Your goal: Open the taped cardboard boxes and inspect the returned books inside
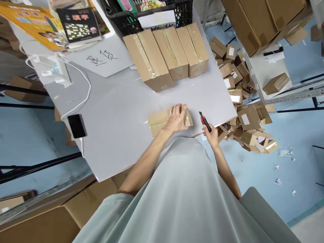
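Note:
A small taped cardboard box (158, 118) lies near the front edge of the grey-white table (113, 121). Across its right part rests my left hand (176, 118), fingers bent over the top and gripping it. My right hand (211, 134) is closed around a red and black utility knife (205, 122), its blade pointing up and away from me. The knife is apart from the box, just right of it, over the table's right front edge. Part of the box is hidden under my left hand.
Three taped cardboard boxes (170, 50) stand side by side before a black crate (152, 20). A phone (77, 126) with a white cable lies left; books (78, 25) are at the far left. Many cartons (249, 118) are heaped on the floor right, beside a shelf (272, 87).

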`<state>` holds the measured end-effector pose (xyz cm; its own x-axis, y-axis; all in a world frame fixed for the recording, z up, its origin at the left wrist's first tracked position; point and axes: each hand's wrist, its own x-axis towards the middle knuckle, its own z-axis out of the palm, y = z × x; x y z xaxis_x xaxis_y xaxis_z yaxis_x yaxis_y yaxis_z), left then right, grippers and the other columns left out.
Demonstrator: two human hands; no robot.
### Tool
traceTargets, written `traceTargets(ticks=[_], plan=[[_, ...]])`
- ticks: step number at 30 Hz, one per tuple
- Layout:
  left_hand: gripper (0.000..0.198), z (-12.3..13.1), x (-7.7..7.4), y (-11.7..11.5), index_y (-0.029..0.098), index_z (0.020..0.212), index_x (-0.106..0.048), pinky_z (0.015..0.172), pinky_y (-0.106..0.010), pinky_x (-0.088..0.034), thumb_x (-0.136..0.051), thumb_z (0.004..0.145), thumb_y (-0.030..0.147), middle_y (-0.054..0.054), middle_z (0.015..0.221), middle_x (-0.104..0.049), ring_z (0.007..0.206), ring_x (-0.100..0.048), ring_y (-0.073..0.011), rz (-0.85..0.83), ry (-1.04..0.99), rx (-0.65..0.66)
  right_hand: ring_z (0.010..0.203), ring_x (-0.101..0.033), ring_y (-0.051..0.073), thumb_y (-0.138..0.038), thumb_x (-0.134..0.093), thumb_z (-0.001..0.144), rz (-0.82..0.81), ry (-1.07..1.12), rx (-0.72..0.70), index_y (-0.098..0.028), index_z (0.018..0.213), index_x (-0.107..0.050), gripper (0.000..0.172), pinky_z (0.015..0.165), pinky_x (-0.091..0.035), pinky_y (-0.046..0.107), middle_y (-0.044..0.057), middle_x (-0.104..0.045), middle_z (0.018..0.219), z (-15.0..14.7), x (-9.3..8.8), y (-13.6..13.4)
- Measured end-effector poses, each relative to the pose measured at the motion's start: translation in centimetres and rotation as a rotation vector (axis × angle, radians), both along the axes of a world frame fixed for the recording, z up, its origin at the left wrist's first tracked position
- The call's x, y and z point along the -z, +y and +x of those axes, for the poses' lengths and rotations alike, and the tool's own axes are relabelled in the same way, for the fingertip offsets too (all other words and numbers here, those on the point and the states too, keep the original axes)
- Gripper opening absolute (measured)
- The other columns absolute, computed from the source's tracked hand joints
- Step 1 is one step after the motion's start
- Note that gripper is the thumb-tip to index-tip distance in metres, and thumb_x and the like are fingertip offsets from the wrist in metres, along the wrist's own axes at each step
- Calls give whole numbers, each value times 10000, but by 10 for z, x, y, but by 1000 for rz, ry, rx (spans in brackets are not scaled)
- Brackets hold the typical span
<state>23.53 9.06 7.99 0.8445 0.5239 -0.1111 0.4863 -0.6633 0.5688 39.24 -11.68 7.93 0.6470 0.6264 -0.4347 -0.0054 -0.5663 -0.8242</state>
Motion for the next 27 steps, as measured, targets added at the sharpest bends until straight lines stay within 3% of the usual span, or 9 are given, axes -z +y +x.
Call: traceTargets(ticks=[3,5,7,13,18,20,23,25,27], plan=[[1555,-31,-23,9,235,1820,-100,1352,-699,-255,-1033,598,467,-257,1752,-328,1637,-331,-524,-7,-121,-111,656,-686,171,-821,-580,911,68,45,95,-196,1022,-696,646,634,-600,292,59,-756,880,-11,-7,7],[1590,-57,-30,11,240,1819,-64,1347,-684,-283,-1039,597,532,-259,1770,-290,1652,-308,-531,-20,-163,-174,653,-684,165,-796,-598,911,94,25,121,-201,1037,-684,615,618,-598,285,51,-743,879,-17,-12,14],[1618,-84,-28,7,231,1817,-44,1338,-680,-312,-1043,590,573,-275,1773,-272,1657,-304,-543,-49,-169,-227,655,-683,164,-772,-591,921,107,-12,132,-202,1079,-681,598,615,-602,283,40,-728,874,-23,-15,22],[1607,-147,4,-29,236,1817,9,1344,-658,-340,-1025,648,621,-297,1777,-254,1683,-294,-517,-130,-212,-343,684,-677,155,-730,-612,926,116,-46,29,-185,1146,-680,592,645,-621,284,34,-721,918,-52,-13,47],[1616,-174,3,-45,261,1821,-25,1357,-643,-327,-1035,622,653,-274,1809,-235,1709,-252,-494,-218,-261,-412,680,-677,152,-731,-537,976,80,-108,-51,-178,1169,-671,601,647,-603,279,46,-720,966,-74,-14,55],[1343,-180,-2,-38,266,1801,-194,1327,-591,-400,-942,762,670,-237,1790,-333,1675,-365,-435,-313,-324,-471,712,-694,164,-714,-490,1001,62,-158,-63,-172,1170,-673,596,676,-607,281,53,-725,960,-78,-18,55],[659,-182,-7,-17,234,1569,-588,1209,-478,-536,-671,1021,591,-174,1594,-619,1459,-635,-308,-439,-427,-596,768,-720,189,-657,-445,1047,42,-303,-62,-160,1251,-687,590,760,-629,314,77,-757,1001,-84,-30,51],[446,-179,-9,-2,207,1345,-728,1128,-424,-583,-652,1031,514,-140,1400,-751,1260,-740,-260,-477,-439,-665,807,-745,206,-624,-410,1082,22,-408,-85,-158,1369,-674,608,812,-641,341,105,-781,1093,-91,-42,48],[338,-175,-10,9,197,1197,-776,1062,-399,-607,-733,966,440,-114,1266,-805,1106,-774,-242,-494,-409,-699,859,-775,226,-582,-349,1120,-24,-487,-206,-166,1515,-617,634,847,-652,364,130,-788,1186,-102,-59,44]])
